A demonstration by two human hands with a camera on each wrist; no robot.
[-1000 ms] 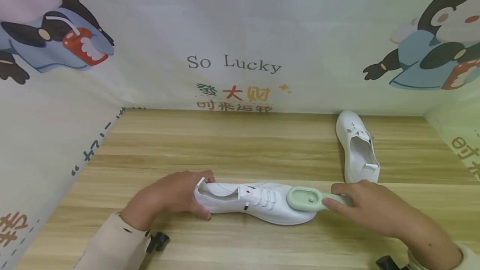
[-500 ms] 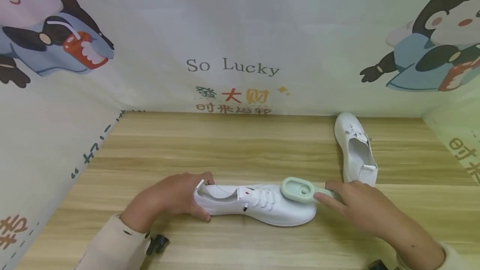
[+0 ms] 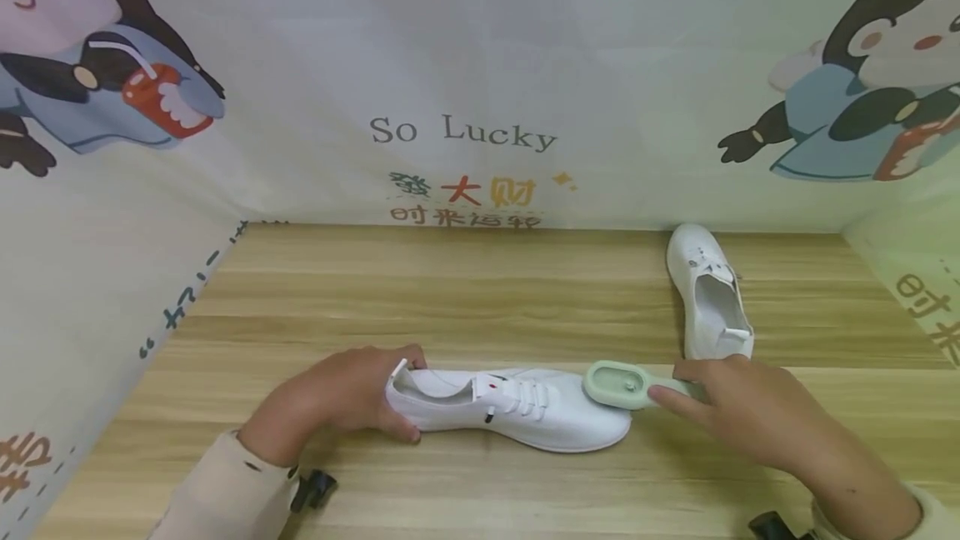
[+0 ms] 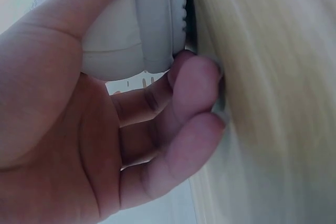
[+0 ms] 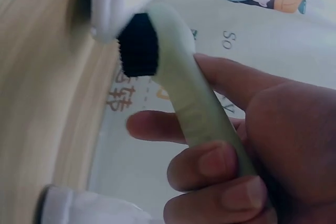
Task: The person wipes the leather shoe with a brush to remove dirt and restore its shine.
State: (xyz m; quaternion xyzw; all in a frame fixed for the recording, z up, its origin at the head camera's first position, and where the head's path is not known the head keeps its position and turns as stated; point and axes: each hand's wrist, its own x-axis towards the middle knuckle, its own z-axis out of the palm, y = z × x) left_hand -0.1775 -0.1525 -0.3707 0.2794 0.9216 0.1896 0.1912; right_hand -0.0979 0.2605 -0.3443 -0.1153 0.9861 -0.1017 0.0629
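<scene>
A white lace-up shoe (image 3: 555,419) lies sideways on the wooden surface, toe to the right. Its heel is gripped by my left hand (image 3: 360,394), thumb on the near side and fingers on the far side; the left wrist view shows the heel (image 4: 118,40) between thumb and curled fingers. In my right hand (image 3: 757,415) is a pale green shoe brush (image 3: 618,384), its head over the shoe's toe. The right wrist view shows fingers wrapped round the handle (image 5: 205,114) and dark bristles (image 5: 139,45) against the toe's edge.
A second white shoe (image 3: 701,290) stands behind my right hand, toe toward the back wall (image 3: 480,48). Printed cloth walls enclose the wooden surface (image 3: 450,290) at the back and both sides. Black wrist mounts (image 3: 313,490) sit by the sleeves.
The brush moved left and back along the toe, then right again toward its tip, carried by my right hand. My left hand and the gripped shoe stay in place.
</scene>
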